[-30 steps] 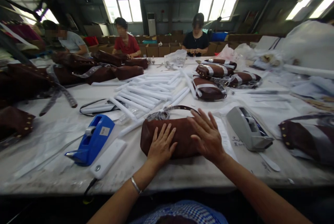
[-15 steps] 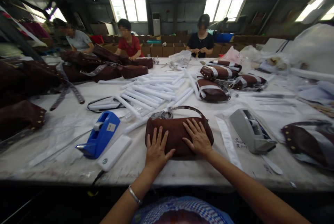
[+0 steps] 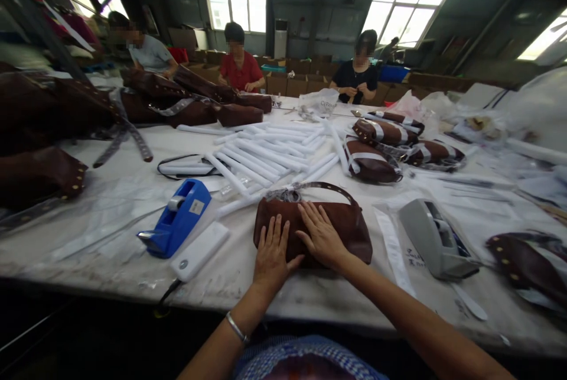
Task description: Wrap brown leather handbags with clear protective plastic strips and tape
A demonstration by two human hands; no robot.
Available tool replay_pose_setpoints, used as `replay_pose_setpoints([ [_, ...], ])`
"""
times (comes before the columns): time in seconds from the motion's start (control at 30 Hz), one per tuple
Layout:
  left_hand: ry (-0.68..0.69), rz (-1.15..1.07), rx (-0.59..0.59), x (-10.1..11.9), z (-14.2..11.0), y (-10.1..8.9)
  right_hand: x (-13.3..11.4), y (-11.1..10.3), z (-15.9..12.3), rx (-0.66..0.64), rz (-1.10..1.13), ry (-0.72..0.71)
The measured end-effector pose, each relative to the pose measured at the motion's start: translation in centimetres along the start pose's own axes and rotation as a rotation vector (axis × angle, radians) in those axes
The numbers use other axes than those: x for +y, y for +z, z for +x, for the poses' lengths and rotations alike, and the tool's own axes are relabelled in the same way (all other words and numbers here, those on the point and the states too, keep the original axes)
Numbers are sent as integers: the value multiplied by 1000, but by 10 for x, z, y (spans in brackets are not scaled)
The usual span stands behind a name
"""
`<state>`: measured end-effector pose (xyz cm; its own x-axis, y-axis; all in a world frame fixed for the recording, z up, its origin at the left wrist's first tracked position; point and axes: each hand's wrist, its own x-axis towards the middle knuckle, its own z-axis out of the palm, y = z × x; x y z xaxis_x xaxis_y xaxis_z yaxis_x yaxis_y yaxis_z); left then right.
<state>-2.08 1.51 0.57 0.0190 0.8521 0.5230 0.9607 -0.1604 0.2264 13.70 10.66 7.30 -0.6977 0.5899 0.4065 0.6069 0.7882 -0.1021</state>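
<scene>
A brown leather handbag (image 3: 349, 229) lies on the white-covered table in front of me, its studded strap (image 3: 330, 186) curving up behind it. My left hand (image 3: 272, 250) rests flat on the bag's left part, fingers spread. Flat on its middle lies my right hand (image 3: 321, 235), fingers stretched out and the thumb apart. Neither hand grips anything. Left of the bag are a blue tape dispenser (image 3: 179, 220) and a white power bank-like box (image 3: 201, 251) with a cable. On the right stands a grey tape dispenser (image 3: 436, 241).
White foam-like rolls (image 3: 261, 155) lie piled behind the bag. Brown bags (image 3: 177, 105) are heaped at the left, and wrapped bags (image 3: 374, 158) at the right. Another bag (image 3: 527, 268) sits at the right edge. Several people (image 3: 241, 67) work across the table (image 3: 133, 276).
My right hand has slid left across the bag, closer to my left hand. My view has shifted and tilted slightly, so everything appears farther right. Both palms stay on the bag.
</scene>
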Motion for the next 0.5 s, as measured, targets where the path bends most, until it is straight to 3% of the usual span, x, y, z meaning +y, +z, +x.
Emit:
replay_pose_setpoints([
  [0.07,-10,-26,-1,-1,-1,2,-7,-16,11,96,10,2],
  [0.13,-28,-67,8,-1,-3,2,-11,-14,17,132,16,-54],
  [0.23,-103,-76,47,-1,-11,1,-8,19,13,36,34,-146],
  [0.33,-215,-10,70,-1,-21,-1,-5,40,10,-55,34,-122],
  [0.4,-243,-8,70,-1,-25,0,-8,27,17,-56,37,-155],
  [0.5,-228,-45,87,-1,-27,3,-22,-8,37,35,47,-194],
])
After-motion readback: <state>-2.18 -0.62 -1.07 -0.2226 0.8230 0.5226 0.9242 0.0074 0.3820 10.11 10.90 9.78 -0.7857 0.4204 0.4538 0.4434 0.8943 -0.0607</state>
